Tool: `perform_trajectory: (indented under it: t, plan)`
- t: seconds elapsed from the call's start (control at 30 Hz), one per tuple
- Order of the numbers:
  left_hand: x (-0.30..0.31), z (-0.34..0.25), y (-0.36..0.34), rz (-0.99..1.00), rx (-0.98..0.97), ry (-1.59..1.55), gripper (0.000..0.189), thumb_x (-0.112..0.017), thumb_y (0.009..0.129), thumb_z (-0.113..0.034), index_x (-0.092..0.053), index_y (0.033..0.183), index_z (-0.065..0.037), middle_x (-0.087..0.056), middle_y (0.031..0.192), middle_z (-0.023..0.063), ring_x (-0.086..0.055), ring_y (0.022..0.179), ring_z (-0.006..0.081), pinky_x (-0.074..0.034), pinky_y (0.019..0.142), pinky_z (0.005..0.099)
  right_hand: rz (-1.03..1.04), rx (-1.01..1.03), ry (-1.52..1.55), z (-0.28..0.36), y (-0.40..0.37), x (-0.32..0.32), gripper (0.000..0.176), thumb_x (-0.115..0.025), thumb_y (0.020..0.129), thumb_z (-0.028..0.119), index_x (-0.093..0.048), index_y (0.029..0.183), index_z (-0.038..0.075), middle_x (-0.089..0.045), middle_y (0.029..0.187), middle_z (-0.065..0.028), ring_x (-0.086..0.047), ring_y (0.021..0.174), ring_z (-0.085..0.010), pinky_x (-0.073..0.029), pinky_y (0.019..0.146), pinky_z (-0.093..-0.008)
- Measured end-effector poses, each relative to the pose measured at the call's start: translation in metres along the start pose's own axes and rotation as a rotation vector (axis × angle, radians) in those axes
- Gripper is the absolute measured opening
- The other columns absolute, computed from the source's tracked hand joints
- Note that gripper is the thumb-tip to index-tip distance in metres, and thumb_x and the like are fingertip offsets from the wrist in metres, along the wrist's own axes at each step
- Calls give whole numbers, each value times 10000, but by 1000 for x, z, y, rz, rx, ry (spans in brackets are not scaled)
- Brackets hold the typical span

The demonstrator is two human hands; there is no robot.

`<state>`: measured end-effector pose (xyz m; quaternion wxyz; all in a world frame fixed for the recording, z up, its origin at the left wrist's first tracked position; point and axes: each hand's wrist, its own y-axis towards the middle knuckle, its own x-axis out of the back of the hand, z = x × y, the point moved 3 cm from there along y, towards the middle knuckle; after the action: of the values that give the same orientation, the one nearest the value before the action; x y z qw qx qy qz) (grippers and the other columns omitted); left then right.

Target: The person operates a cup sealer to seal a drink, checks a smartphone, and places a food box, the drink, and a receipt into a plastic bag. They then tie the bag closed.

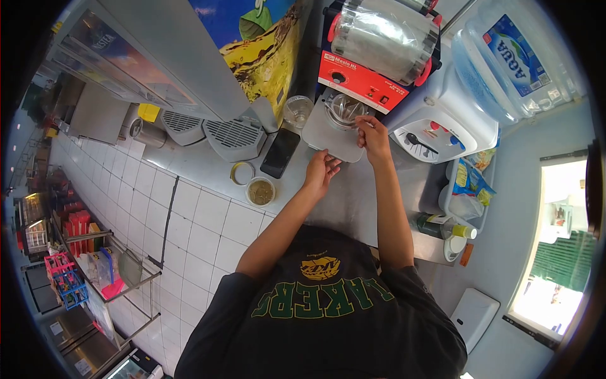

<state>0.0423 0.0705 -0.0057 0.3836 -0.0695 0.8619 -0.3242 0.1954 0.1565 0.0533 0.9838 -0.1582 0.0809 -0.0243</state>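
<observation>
right now both hands are up at the red cup sealer point(360, 81) at the back of the steel tabletop point(353, 196). a clear plastic cup point(344, 108) sits in the ring of the sealer's grey tray point(325, 136). the right hand point(374, 138) is at the cup's right side, fingers bent in against its rim; whether they actually pinch it, i cannot tell. the left hand point(322, 172) is lower, half open, fingertips at the tray's front edge, just apart from the cup.

the cup's lower part drops through the tray and is hidden. the right hand covers the tray's right corner. the film roll point(385, 36) on top of the sealer is cut off at the upper edge. a second clear cup point(297, 111) stands just left of the tray, a black phone point(279, 153) lies beside it, and nearer are a small tub point(261, 191) with brownish contents too small to name and a ring of tape point(242, 172).

readable writing: "mesin" on the sealer's red panel, the rest too small; "aqua" on the water bottle point(514, 54) atop the dispenser point(442, 123); "lakers", upside down, on the person's dark shirt point(322, 316).
</observation>
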Motion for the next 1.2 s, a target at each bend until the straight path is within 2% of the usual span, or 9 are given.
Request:
perform_trajectory:
  t: [0.2,0.3,0.47,0.6,0.7,0.8,0.9,1.07,1.2]
  plan:
    - [-6,1,-7,-41,-13,20,235,-513,973,-288,-514,1118,-103,-547,1060,39,-590,951,178,-452,816,349,67,-7,359,2,-3,-7,154,-660,928,178,-606,1017,64,-467,642,11,-445,500,-100,-374,481,-271]
    - [-7,-2,-26,-343,-132,179,203,-528,969,-250,-511,1108,-103,-542,1041,45,-579,887,159,-460,737,322,42,-7,341,5,-3,-10,82,-592,968,160,-608,1022,101,-462,643,21,-430,531,-100,-368,512,-264]
    - [-36,-47,-25,13,-821,771,309,-589,937,-103,-482,1226,-93,-523,1051,59,-548,842,149,-447,687,287,53,33,437,8,-10,-17,167,-593,969,174,-611,1125,117,-490,670,0,-457,546,-110,-380,508,-276]
    - [-64,-96,7,-80,-1174,1015,380,-622,899,-111,-495,1253,-55,-539,1060,145,-548,917,277,-478,777,339,57,40,493,12,-16,-20,181,-576,974,171,-608,1142,112,-499,679,-3,-453,548,-108,-384,510,-279]
    - [-49,-115,76,-362,-1313,1186,356,-682,876,-179,-586,1190,-40,-611,1036,130,-596,860,227,-482,774,345,-46,85,378,10,-23,-12,186,-559,981,183,-602,1143,100,-507,688,-12,-460,550,-110,-391,510,-285]
    - [-50,-140,97,-48,-861,1347,299,-710,861,-225,-652,1061,-10,-671,991,144,-632,863,230,-489,787,360,-385,197,212,-29,-15,28,216,-547,989,208,-591,1154,76,-502,687,-18,-465,552,-108,-412,515,-293]
    - [-55,-149,86,-11,-795,1255,242,-701,875,-227,-678,967,-5,-685,925,126,-624,822,226,-487,774,353,-497,101,214,-72,-5,52,285,-511,1011,282,-578,1164,52,-567,716,-45,-530,570,-118,-441,526,-290]
    - [-61,-153,77,7,-789,1080,239,-650,936,-250,-665,1052,-41,-671,954,44,-585,851,134,-457,735,285,-112,-105,491,-82,10,26,470,-367,1049,422,-472,1365,90,-612,1267,-132,-617,1107,-244,-511,920,-401]
    - [-75,-155,50,-6,-553,749,221,-643,939,-236,-652,1070,-59,-644,1002,16,-559,860,112,-431,716,252,11,-239,558,-63,15,15,513,-344,1052,428,-456,1397,66,-534,1380,-108,-504,1277,-265,-420,1072,-426]
